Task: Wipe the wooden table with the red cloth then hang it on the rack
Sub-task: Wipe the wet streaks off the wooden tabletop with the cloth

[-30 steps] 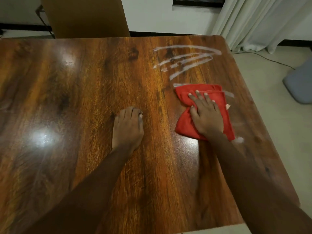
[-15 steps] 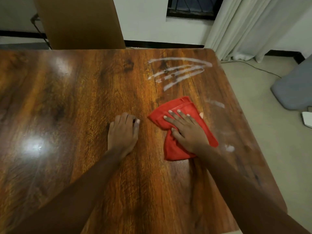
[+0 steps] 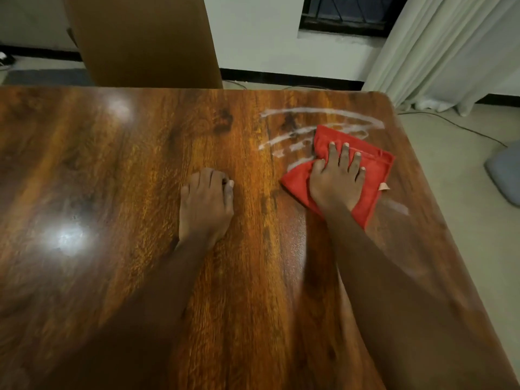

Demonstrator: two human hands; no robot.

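The right hand [image 3: 336,181] presses flat, fingers spread, on a folded red cloth [image 3: 374,175] lying near the far right corner of the glossy brown wooden table [image 3: 126,192]. The cloth extends beyond the palm on all sides and overlaps curved white streaks [image 3: 281,140] on the wood. The left hand [image 3: 206,204] rests on bare tabletop beside it, fingers curled under, holding nothing.
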